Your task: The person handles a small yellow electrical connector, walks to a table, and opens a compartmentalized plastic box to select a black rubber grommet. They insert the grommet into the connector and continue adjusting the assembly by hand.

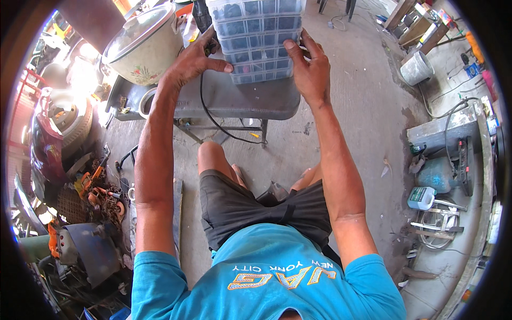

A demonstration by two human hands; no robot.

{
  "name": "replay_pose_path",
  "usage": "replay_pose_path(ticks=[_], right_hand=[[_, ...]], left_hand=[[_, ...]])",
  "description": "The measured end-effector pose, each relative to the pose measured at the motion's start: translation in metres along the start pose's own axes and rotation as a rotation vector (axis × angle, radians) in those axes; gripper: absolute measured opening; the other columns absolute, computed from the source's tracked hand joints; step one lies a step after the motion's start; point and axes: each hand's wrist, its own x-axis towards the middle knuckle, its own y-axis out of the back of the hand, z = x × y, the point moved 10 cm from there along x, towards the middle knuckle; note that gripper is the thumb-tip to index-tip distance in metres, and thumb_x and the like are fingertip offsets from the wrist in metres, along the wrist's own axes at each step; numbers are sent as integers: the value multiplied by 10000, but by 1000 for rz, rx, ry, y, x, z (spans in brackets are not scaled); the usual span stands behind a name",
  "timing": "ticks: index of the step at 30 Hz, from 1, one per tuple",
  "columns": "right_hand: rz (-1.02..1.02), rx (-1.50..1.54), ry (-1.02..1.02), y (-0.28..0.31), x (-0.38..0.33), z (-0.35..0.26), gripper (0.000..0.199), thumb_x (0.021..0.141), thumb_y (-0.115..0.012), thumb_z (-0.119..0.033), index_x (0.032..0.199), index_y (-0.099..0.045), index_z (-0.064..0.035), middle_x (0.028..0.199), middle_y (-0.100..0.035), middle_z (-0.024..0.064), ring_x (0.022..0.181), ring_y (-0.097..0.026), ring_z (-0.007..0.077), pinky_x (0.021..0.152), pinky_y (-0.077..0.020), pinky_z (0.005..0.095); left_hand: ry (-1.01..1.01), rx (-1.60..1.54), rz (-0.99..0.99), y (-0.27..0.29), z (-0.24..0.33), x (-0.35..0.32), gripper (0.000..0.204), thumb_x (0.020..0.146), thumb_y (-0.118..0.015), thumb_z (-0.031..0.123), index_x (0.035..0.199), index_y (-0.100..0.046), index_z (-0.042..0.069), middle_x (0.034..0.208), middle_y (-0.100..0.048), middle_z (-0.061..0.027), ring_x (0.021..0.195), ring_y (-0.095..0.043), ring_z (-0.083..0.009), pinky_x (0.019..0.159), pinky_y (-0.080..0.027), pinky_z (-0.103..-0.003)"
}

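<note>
A stack of clear plastic compartment boxes (255, 41) stands at the far edge of my reach, on a dark grey table (250, 101). Small dark pieces show through the compartment walls. My left hand (198, 60) presses against the stack's left side, its thumb across the lower front. On the opposite side my right hand (311, 70) wraps round the edge, thumb on the front face and fingers behind. The top of the stack runs out of view. A black cable (205, 106) hangs over the table edge beside my left hand.
A lidded cream pot (144, 50) with a floral pattern occupies the table's left end, near a white ring (148, 102). Chains, tools and scrap parts (96, 192) crowd the floor at left. At right are a grey bucket (417, 68), a pale jug (421, 198) and cables.
</note>
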Motion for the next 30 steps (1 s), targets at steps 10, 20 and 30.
replay_pose_path(ticks=[10, 20, 30], right_hand=[[-34, 3, -23, -3, 8, 9, 535, 986, -709, -394, 1420, -634, -90, 1139, -688, 162, 1026, -742, 241, 844, -590, 343], [-126, 241, -114, -16, 23, 40, 623, 973, -726, -419, 1428, -601, -13, 1326, -666, 184, 1160, -692, 243, 968, -539, 330], [-170, 459, -234, -22, 36, 62, 632, 981, -740, -355, 1462, -555, 10, 1363, -661, 149, 1230, -631, 203, 1056, -489, 303]], left_hand=[[75, -1, -43, -3, -12, -3, 1182, 725, -927, 232, 1651, -207, 89, 1596, -428, -196, 1494, -397, -339, 1247, -281, -406], [16, -19, 52, 2, -30, 2, 1056, 798, -880, 232, 1657, -265, 219, 1518, -539, -132, 1434, -466, -296, 1225, -293, -399], [-91, -338, -91, -8, -18, 8, 1143, 780, -745, -130, 1673, -71, 101, 1688, -280, -102, 1521, -313, -285, 1210, -339, -395]])
